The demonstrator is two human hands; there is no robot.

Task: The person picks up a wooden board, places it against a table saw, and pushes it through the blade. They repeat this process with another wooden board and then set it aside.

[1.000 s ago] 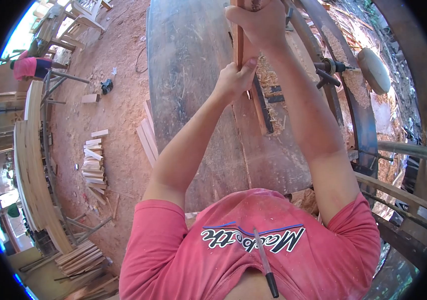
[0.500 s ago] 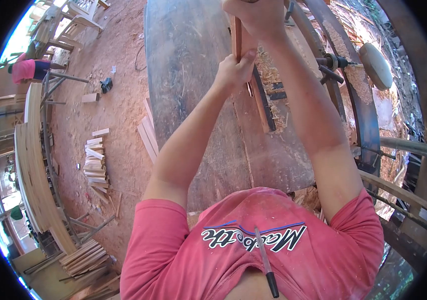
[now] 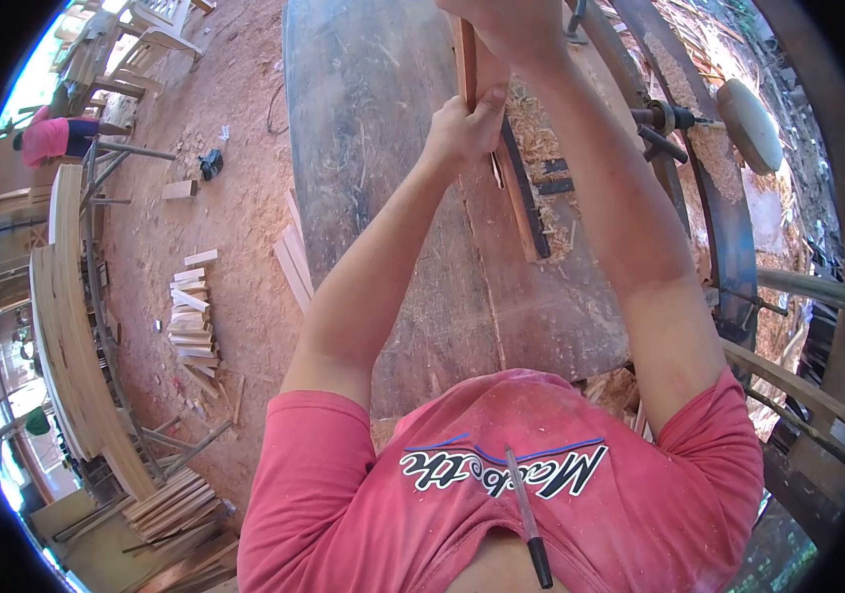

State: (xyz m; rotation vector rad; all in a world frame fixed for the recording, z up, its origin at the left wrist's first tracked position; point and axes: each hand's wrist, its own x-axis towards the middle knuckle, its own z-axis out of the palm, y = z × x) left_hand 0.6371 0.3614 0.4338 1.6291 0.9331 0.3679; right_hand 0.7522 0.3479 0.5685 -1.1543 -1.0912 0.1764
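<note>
My left hand [image 3: 467, 130] is wrapped round a narrow reddish-brown piece of wood [image 3: 466, 67] above the wooden workbench [image 3: 373, 148]. Farther up, my right hand [image 3: 516, 30] is closed at the upper part of the same piece, cut off by the top edge of view. A dark-edged wooden strip [image 3: 523, 198] lies on the bench just below my hands. Curled wood shavings [image 3: 538, 128] and two short dark pieces [image 3: 555, 176] lie to the right of the strip, partly beside my right forearm.
A metal clamp [image 3: 662, 119] and a rounded pale block [image 3: 749, 127] are at the right. Cut wood pieces [image 3: 191, 316] lie on the dirt floor at the left. Long boards [image 3: 81, 346] rest on a stand. Another person [image 3: 46, 140] bends at the far left.
Both hands remain on the wood and have shifted very slightly. My right forearm has moved a little to the right. The view has shifted slightly.
</note>
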